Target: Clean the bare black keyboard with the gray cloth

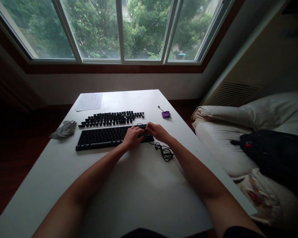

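Note:
A black keyboard (99,138) lies on the white table, its right part partly covered by my hands. My left hand (132,136) rests palm down over the right half of the keys, thumb and forefinger apart. Just to its right, my right hand (157,131) is closed in a pinch above the keyboard's right end. A thin, small item shows at those fingertips, too small to name. Behind the keyboard stand rows of loose black keycaps (111,119). A coiled black cable (165,152) lies by my right forearm.
A crumpled grey cloth (64,129) sits at the table's left edge. Paper sheets (89,101) lie at the far left corner. Toward the right edge are a purple cloth (166,114) and a small brush (160,108). A sofa (213,132) with a dark bag (275,152) stands right.

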### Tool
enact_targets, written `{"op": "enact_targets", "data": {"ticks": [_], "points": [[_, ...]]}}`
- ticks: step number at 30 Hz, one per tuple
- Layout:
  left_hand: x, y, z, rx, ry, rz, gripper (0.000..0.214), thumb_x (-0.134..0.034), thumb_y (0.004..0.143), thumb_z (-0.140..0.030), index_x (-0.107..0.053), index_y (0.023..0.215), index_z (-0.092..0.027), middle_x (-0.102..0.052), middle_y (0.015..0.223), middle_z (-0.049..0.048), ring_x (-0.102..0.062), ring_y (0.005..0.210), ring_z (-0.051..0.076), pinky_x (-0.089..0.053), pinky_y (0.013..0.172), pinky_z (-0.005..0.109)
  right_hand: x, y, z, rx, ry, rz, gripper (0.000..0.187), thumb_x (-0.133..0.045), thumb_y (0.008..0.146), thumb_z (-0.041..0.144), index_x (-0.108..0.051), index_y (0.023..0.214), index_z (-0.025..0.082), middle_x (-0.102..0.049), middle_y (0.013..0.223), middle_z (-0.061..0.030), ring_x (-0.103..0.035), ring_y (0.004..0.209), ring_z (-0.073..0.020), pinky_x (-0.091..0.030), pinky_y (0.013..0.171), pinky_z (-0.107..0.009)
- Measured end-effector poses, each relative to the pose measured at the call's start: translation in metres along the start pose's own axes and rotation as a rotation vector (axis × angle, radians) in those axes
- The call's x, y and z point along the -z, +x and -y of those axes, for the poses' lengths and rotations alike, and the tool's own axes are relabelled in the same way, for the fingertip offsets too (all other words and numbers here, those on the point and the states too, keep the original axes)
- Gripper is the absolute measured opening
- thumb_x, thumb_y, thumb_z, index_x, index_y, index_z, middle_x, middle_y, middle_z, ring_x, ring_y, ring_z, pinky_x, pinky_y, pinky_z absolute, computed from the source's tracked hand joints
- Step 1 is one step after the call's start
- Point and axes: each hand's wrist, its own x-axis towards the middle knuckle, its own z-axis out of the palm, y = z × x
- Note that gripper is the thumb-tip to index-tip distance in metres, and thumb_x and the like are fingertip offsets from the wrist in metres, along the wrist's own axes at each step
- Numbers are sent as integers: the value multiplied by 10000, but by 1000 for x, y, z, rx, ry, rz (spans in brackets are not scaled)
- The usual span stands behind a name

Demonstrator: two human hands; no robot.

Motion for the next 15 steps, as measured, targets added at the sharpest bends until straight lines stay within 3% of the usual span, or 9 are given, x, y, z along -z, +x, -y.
{"op": "enact_targets", "data": {"ticks": [7,11,15], "points": [[-2,-1,3,-17,4,-23,239,-708,841,-270,-739,1078,-269,-721,1031,65,-586,1048,296,-447,927,444,4,-1,7,115,-113,58,156,-555,979,358,-627,897,246,-721,783,-18,-618,674,-175,-434,671,-273],[1,-3,1,-18,7,-15,214,-709,851,-291,-739,1063,-284,-725,1046,52,-590,1056,286,-435,934,442,11,-2,-3,70,36,83,172,-578,968,401,-638,931,245,-730,756,-10,-661,679,-182,-497,697,-292],[2,-4,-1,-7,12,-12,199,-699,866,-296,-735,1061,-288,-728,1073,50,-593,1071,284,-425,941,443,9,-2,-27,-29,342,101,305,-644,910,538,-628,925,234,-742,743,-11,-710,685,-195,-579,717,-338]]}}
